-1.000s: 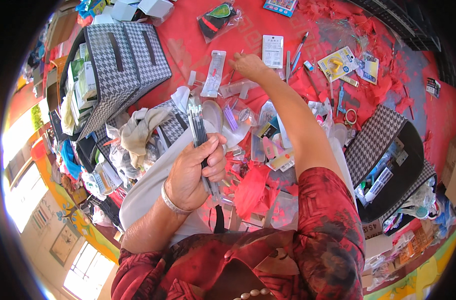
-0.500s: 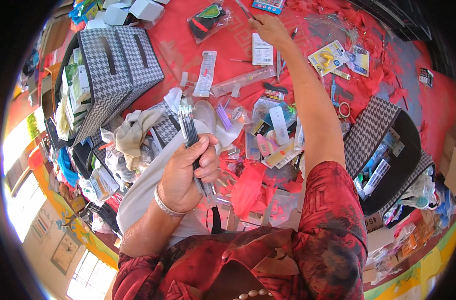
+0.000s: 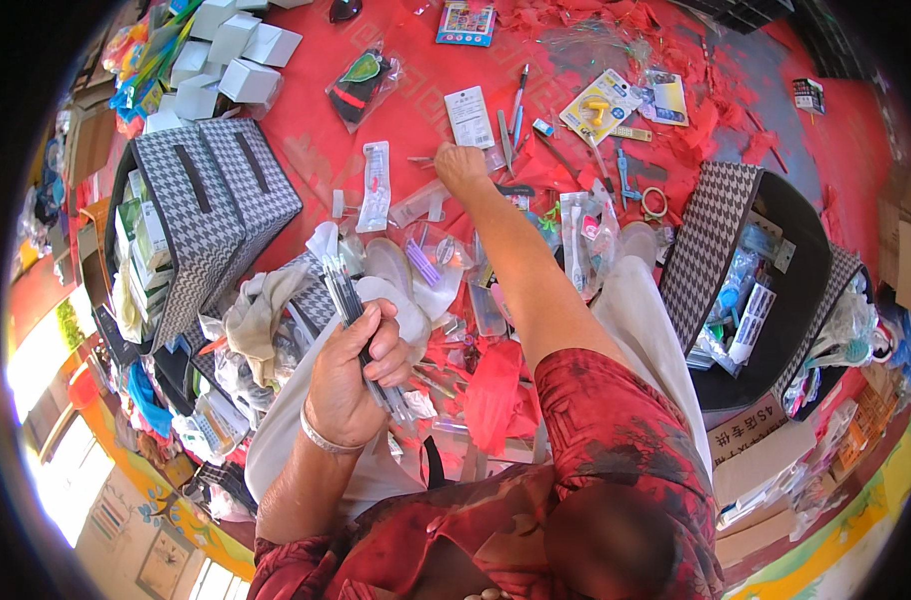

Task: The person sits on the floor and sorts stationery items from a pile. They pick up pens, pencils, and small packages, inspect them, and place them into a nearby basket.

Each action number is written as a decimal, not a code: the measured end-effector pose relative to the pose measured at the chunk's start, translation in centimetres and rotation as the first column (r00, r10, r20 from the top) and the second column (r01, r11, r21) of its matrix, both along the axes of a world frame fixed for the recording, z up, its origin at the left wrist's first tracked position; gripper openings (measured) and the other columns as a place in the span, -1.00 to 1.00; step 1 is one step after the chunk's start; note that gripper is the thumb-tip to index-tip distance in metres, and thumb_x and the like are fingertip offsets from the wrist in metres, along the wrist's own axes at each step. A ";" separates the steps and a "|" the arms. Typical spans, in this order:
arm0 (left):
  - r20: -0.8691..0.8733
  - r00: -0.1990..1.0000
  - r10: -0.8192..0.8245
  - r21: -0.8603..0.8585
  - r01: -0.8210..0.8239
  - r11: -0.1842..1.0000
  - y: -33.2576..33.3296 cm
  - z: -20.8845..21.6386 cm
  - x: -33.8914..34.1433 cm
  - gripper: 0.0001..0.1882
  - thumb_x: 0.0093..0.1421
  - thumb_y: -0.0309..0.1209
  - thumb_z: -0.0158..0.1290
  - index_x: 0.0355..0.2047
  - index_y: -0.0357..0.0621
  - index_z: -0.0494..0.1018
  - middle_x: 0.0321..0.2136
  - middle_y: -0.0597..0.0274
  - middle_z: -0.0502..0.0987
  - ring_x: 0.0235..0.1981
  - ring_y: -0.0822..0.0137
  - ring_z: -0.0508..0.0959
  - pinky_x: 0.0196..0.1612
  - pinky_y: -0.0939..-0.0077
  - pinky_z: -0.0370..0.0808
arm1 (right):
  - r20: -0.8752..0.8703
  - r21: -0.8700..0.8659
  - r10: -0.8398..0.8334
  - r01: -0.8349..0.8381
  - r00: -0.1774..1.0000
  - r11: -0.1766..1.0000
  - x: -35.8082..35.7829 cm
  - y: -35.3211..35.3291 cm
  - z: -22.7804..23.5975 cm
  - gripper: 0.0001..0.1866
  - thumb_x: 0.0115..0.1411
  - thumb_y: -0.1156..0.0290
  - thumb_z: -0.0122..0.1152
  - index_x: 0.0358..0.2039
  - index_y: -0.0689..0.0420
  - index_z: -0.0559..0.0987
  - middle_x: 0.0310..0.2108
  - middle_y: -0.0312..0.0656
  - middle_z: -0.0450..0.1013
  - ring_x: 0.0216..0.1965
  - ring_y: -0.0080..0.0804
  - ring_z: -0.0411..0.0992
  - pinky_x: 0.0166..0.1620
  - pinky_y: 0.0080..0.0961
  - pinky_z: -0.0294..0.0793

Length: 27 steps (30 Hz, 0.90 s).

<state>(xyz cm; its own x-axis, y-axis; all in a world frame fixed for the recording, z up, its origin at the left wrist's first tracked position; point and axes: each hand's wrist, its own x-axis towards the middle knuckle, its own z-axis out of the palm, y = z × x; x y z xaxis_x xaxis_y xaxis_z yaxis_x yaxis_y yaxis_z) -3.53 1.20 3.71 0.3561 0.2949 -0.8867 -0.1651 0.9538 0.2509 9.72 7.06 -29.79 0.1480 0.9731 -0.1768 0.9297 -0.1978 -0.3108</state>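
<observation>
My left hand (image 3: 354,375) is closed around a bundle of slim dark pens (image 3: 344,290) with clear ends, held upright over my lap. Stretched out ahead, my right hand (image 3: 463,170) is low over the red floor covering, its fingers curled down. A thin stick (image 3: 419,159) pokes out beside those fingertips; whether they grip it is hidden. Just beyond this hand lies a white printed card (image 3: 469,117). Tweezers (image 3: 505,138) and a pen (image 3: 520,100) lie to its right. A sealed white packet (image 3: 375,187) and a clear plastic strip (image 3: 416,205) lie to its left.
Houndstooth storage boxes stand at left (image 3: 211,200) and right (image 3: 721,250), filled with goods. White small boxes (image 3: 236,45) are heaped at far left. A yellow item on a card (image 3: 598,108), scissors (image 3: 654,203) and red plastic scraps (image 3: 501,395) lie around.
My right hand has come back nearer and lower from the far edge, where it was at a thin pen-like stick. My left hand keeps its bundle. The whole view has shifted.
</observation>
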 end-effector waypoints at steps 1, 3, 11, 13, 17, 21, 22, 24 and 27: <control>0.000 1.000 -0.003 0.009 0.003 1.000 -0.1 0.1 -0.1 -0.85 0.22 -0.36 -0.20 -0.32 -0.16 0.29 -0.69 0.46 0.16 -0.74 0.64 0.11 -0.66 0.75 0.08 | -0.013 -0.001 0.098 -0.098 0.995 0.995 0.1 -0.2 0.0 -0.85 0.04 0.43 -0.08 -0.42 0.20 0.44 -0.56 -0.10 0.47 -0.47 -0.27 0.49 -0.50 -0.36 0.46; -0.001 1.000 -0.003 0.017 0.003 1.000 -0.3 0.3 -0.2 -0.85 0.22 -0.36 -0.20 -0.32 -0.16 0.29 -0.69 0.46 0.16 -0.74 0.64 0.11 -0.66 0.75 0.08 | -0.093 0.027 0.113 -0.111 0.989 0.993 0.6 0.3 0.6 -0.86 0.04 0.44 -0.07 -0.45 0.18 0.46 -0.52 -0.08 0.47 -0.43 -0.26 0.49 -0.49 -0.38 0.46; 0.039 0.998 0.050 0.101 -0.053 0.993 0.0 -0.1 0.3 -0.85 0.22 -0.35 -0.18 -0.33 -0.16 0.31 -0.68 0.46 0.15 -0.72 0.63 0.11 -0.65 0.75 0.09 | -0.913 -0.400 -0.406 -0.114 -0.042 0.910 6.2 3.0 14.9 -0.85 0.18 0.34 -0.15 -0.43 0.11 0.37 -0.52 -0.18 0.45 -0.57 -0.41 0.43 -0.48 -0.42 0.43; 0.017 0.999 0.045 0.170 -0.048 0.984 0.4 -0.7 0.9 -0.84 0.21 -0.34 -0.17 -0.30 -0.16 0.31 -0.69 0.46 0.15 -0.72 0.63 0.10 -0.65 0.76 0.09 | -0.853 -0.393 -0.438 -0.201 -0.283 0.897 7.1 -0.1 19.3 -0.79 0.22 0.26 -0.17 -0.40 0.11 0.36 -0.56 -0.25 0.41 -0.61 -0.50 0.38 -0.56 -0.51 0.36; 0.031 0.999 0.013 0.260 -0.021 0.965 0.8 -1.8 1.9 -0.80 0.20 -0.32 -0.14 -0.26 -0.18 0.30 -0.67 0.45 0.20 -0.72 0.62 0.10 -0.67 0.76 0.10 | -0.805 -0.364 -0.410 -0.190 -0.428 0.912 5.9 -5.9 25.0 -0.78 0.23 0.25 -0.17 -0.40 0.12 0.35 -0.66 -0.30 0.30 -0.69 -0.52 0.26 -0.58 -0.57 0.32; -0.063 0.993 -0.104 0.382 0.120 0.916 -0.2 -2.6 3.1 -0.74 0.16 -0.24 -0.07 -0.31 -0.20 0.32 -0.61 0.35 0.32 -0.70 0.57 0.24 -0.66 0.72 0.23 | -0.683 -0.404 -0.454 -0.223 -0.572 0.887 4.1 -10.6 26.6 -0.78 0.22 0.28 -0.15 -0.44 0.16 0.35 -0.71 -0.37 0.19 -0.72 -0.60 0.17 -0.67 -0.66 0.16; -0.121 0.984 -0.133 0.439 0.173 0.882 -0.7 -2.7 3.6 -0.74 0.15 -0.23 -0.06 -0.35 -0.20 0.32 -0.61 0.33 0.34 -0.70 0.56 0.28 -0.66 0.70 0.27 | -0.675 -0.448 -0.487 -0.216 -0.554 0.867 3.9 -11.4 26.6 -0.77 0.22 0.29 -0.17 -0.45 0.17 0.35 -0.71 -0.37 0.19 -0.72 -0.61 0.17 -0.67 -0.66 0.16; -0.202 0.969 -0.145 0.390 0.216 0.895 -1.6 -2.9 4.6 -0.75 0.04 -0.25 0.09 -0.61 -0.14 0.37 -0.75 0.36 0.32 -0.78 0.56 0.28 -0.72 0.70 0.19 | -0.655 -0.473 -0.506 -0.218 -0.561 0.854 3.7 -12.8 26.5 -0.77 0.22 0.31 -0.18 -0.45 0.18 0.36 -0.70 -0.36 0.22 -0.71 -0.61 0.18 -0.67 -0.65 0.19; -0.266 0.945 -0.188 0.338 0.274 0.900 -2.0 -3.0 6.3 -0.73 0.06 -0.28 0.06 -0.66 -0.14 0.34 -0.82 0.34 0.27 -0.81 0.43 0.34 -0.74 0.54 0.30 | -0.727 -0.445 -0.471 -0.179 -0.500 0.877 4.7 -13.6 26.0 -0.76 0.21 0.33 -0.20 -0.46 0.20 0.39 -0.66 -0.31 0.30 -0.71 -0.59 0.21 -0.65 -0.62 0.24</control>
